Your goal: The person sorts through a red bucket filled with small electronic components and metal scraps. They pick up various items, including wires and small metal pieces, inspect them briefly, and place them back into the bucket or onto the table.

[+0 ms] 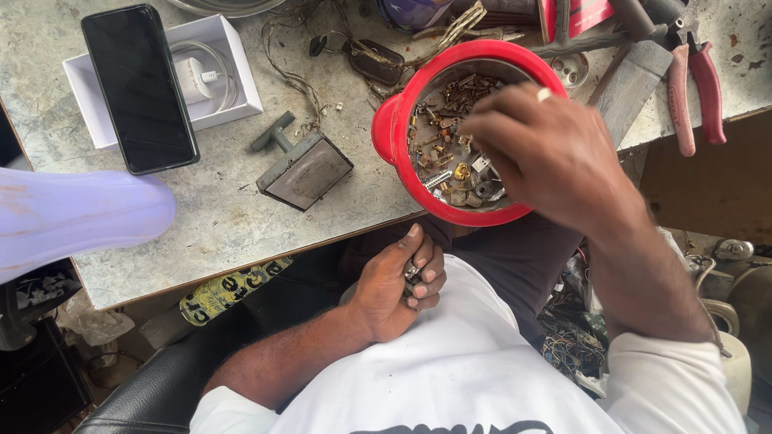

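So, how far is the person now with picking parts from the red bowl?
Done: the left hand already grips a few small metal pieces. In hand: the right hand reaches into the red bowl. Left: many small metal parts still lie inside the bowl.

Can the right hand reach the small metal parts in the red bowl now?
Probably yes. The right hand is over the red bowl, fingers dipping toward the small metal parts. The bowl is open on top, and nothing covers them.
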